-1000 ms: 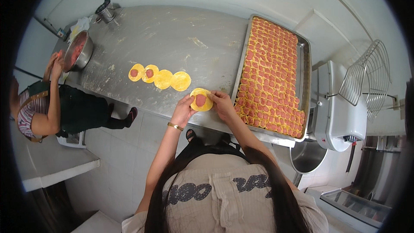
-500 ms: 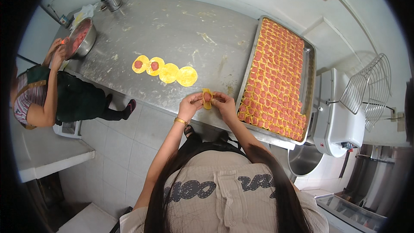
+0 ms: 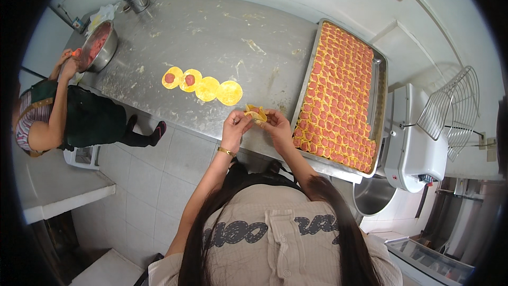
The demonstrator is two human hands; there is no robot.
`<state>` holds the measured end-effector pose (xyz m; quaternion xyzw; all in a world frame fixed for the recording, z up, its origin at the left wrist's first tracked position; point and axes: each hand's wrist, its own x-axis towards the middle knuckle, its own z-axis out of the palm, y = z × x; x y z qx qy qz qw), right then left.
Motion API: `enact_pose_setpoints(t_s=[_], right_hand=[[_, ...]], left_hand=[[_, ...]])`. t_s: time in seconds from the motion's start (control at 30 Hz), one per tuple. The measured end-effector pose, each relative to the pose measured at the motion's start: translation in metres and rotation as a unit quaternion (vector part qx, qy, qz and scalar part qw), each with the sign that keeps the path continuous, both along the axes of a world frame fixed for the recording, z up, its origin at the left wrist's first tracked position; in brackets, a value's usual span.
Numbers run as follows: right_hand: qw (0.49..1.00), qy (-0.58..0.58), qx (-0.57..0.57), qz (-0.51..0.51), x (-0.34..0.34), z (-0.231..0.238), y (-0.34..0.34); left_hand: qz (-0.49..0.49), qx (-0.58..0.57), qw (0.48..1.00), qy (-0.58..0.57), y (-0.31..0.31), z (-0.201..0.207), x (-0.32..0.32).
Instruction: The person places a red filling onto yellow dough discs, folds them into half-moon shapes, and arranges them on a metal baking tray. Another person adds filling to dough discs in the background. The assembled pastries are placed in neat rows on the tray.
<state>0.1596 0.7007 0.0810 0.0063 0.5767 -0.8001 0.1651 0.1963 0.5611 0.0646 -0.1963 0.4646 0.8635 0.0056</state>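
Note:
Between my two hands, just over the near edge of the steel table, is a dumpling (image 3: 255,113) in a yellow wrapper with pink filling showing at its top. My left hand (image 3: 236,127) pinches its left side, and my right hand (image 3: 277,125) pinches its right side. Beyond them, four-across is a short row of round yellow wrappers (image 3: 229,93). The two leftmost carry a ball of pink filling (image 3: 169,78); the others are bare. At my right stands a large metal tray (image 3: 382,74) packed with rows of filled dumplings (image 3: 333,95).
At the left, a person (image 3: 47,116) in a dark green apron works at a steel bowl (image 3: 110,47) of pink filling with an orange-handled tool. A metal cup (image 3: 137,3) stands at the far left. A white mixer (image 3: 415,137) with a wire guard (image 3: 450,106) is right of the tray.
The wrapper's sides have been drawn up around the filling, and the dumpling has turned and tilted in my fingers. The person at the left has shifted their hands slightly by the bowl.

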Motion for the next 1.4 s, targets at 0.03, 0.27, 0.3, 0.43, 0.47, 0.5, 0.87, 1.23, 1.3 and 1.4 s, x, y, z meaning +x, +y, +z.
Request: enact_pose_setpoints(t_s=[0.03,0.27,0.3,0.43,0.47,0.5,0.87,1.23,1.3,1.4], right_hand=[[0.999,-0.009,0.050,-0.006,0.000,-0.001,0.000],[0.980,0.038,0.195,0.024,-0.012,-0.008,0.011],[0.977,0.036,0.209,0.032,-0.013,-0.007,0.012],[0.967,0.109,0.222,0.067,-0.011,-0.005,0.016],[0.965,0.111,0.228,0.072,-0.011,-0.005,0.017],[0.965,0.124,0.219,0.076,-0.010,-0.007,0.018],[0.879,0.235,0.397,0.122,-0.008,-0.018,0.020],[0.830,0.292,0.456,0.134,0.002,-0.011,0.027],[0.832,0.273,0.456,0.160,0.002,-0.013,0.024],[0.841,0.245,0.451,0.170,0.000,-0.017,0.018]], left_hand=[[-0.004,-0.004,1.000,0.002,0.001,0.003,0.001],[-0.006,-0.011,1.000,0.013,-0.004,0.021,0.010],[-0.008,-0.043,0.999,0.010,-0.004,0.019,0.009],[-0.002,-0.267,0.961,0.076,-0.004,0.006,0.004],[-0.008,-0.339,0.937,0.086,-0.004,0.003,0.005],[-0.003,-0.366,0.924,0.113,-0.004,0.000,0.007],[-0.088,-0.404,0.910,0.028,0.005,-0.011,0.020],[-0.136,-0.441,0.883,0.085,0.000,-0.017,0.022],[-0.163,-0.435,0.882,0.076,-0.003,-0.015,0.020],[-0.185,-0.446,0.874,0.050,-0.006,-0.012,0.015]])
